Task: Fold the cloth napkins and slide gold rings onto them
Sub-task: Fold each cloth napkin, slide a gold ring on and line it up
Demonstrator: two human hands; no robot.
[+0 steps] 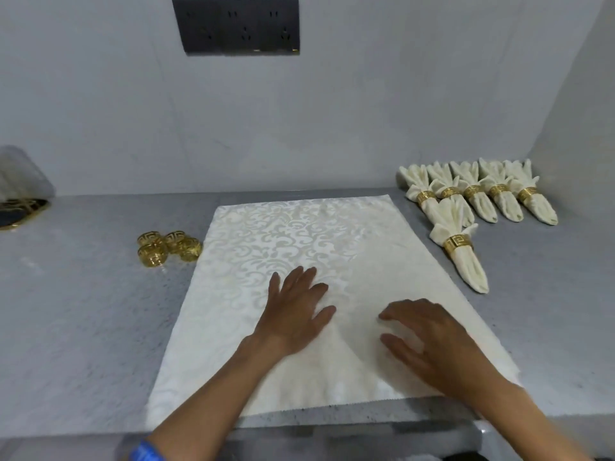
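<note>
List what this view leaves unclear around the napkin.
- Dark gold-trimmed object: cut off by the left edge.
- Loose rings: clustered and overlapping, count uncertain.
- Napkin under the left hand and right hand: hidden.
- Rear ringed napkins: overlapping.

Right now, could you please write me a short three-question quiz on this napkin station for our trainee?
1. True or false: the flat napkin on the counter already wears a ring.
2. How many finished napkins lie right of it? A) three B) six C) nine
3. Fill in: the loose gold rings sit to the napkin's ____ side.

Key
1. False: it lies spread out, with the left hand flat on it and the right hand over its near right part.
2. B
3. left
</note>
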